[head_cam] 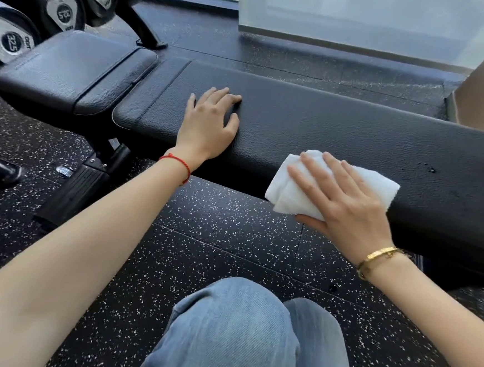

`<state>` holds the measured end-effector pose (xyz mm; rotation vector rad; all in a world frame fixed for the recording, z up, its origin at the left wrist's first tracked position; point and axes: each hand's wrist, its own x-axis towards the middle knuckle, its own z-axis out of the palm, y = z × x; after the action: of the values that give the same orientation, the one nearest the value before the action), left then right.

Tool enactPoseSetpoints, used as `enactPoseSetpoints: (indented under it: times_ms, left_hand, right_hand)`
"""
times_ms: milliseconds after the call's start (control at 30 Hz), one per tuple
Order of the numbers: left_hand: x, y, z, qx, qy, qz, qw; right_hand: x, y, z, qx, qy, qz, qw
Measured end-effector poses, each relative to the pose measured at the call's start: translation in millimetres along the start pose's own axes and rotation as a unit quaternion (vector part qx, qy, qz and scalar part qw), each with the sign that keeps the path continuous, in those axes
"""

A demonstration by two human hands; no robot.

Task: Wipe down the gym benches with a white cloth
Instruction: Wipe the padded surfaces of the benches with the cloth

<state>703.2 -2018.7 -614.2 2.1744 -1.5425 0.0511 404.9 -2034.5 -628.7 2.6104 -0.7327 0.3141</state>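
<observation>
I see the left hand (211, 120) flat, fingers spread, on the long bench pad (340, 127), probably bracing. The right hand (341, 197) presses the folded white cloth (289, 190) over the pad's near edge, thumb tucked beneath to grip it for wiping.

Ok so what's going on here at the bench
A person is wiping a black gym bench. The right hand presses a folded white cloth against the pad's near edge, thumb tucked under it. The left hand rests flat on the pad further left, holding nothing. A few specks show on the pad to the right of the cloth. Dumbbells sit racked at the upper left.
</observation>
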Motion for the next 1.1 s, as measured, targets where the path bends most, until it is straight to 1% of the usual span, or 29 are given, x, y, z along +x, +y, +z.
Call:
enactPoseSetpoints:
  times_ms: [67, 167, 267, 333, 400, 500, 567, 633, 667, 733, 767, 833, 933, 1033, 1100]
  left_hand:
    - [0.7, 1.7, 0.4, 0.003, -0.001, 0.0, 1.0]
    - [0.1, 1.4, 0.9, -0.002, -0.001, -0.001, 1.0]
    - [0.0, -0.9, 0.0, -0.002, -0.006, 0.002, 1.0]
    - [0.2, -1.0, 0.3, -0.001, -0.009, 0.004, 1.0]
    - [-0.1, -0.2, 1.6, -0.001, -0.005, 0.003, 1.0]
    - [-0.5, 1.1, 1.7, 0.004, -0.008, -0.001, 1.0]
    - [-0.9, 2.8, 0.4, 0.011, -0.013, -0.003, 1.0]
    - [-1.5, 4.1, -0.6, 0.014, -0.016, -0.003, 1.0]
    - [-1.7, 5.0, -0.8, 0.016, -0.016, -0.003, 1.0]
    - [-2.2, 7.5, -1.8, 0.019, -0.011, -0.003, 1.0]
    - [-3.1, 8.9, -2.8, 0.02, -0.007, -0.005, 1.0]
    - [-6.0, 12.9, -4.1, 0.016, 0.007, -0.012, 1.0]
    - [-12.5, 30.0, -3.5, -0.013, 0.016, -0.014, 1.0]
    - [-20.4, 58.9, 4.3, -0.015, 0.005, 0.019, 1.0]
    - [-24.5, 79.3, 10.8, -0.017, 0.002, 0.041, 0.999]
  right_hand:
    - [16.9, -10.7, -2.3, 0.002, -0.015, -0.003, 1.0]
    - [43.6, -30.2, -4.8, 0.033, -0.059, -0.014, 0.998]
    - [35.2, -16.9, -6.4, 0.079, -0.075, -0.011, 0.994]
    - [22.4, 0.9, -10.3, 0.125, -0.073, 0.028, 0.989]
    - [19.8, 13.6, -15.6, 0.178, -0.091, 0.074, 0.977]
    - [35.0, 22.9, -14.3, 0.249, -0.126, 0.118, 0.953]
    - [57.0, 37.5, -5.8, 0.277, -0.142, 0.167, 0.935]
    - [90.9, 54.9, 7.2, 0.256, -0.168, 0.21, 0.929]
    - [109.3, 58.5, 12.1, 0.23, -0.182, 0.211, 0.932]
    - [139.0, 50.6, 17.4, 0.193, -0.201, 0.184, 0.943]
    - [145.6, 42.1, 17.5, 0.193, -0.205, 0.17, 0.944]
    - [138.0, 28.1, 15.2, 0.221, -0.193, 0.149, 0.944]
    - [92.9, 28.2, 5.3, 0.265, -0.155, 0.14, 0.942]
    - [45.3, 50.4, 0.1, 0.269, -0.131, 0.193, 0.934]
    - [25.0, 77.5, 3.4, 0.239, -0.139, 0.249, 0.928]
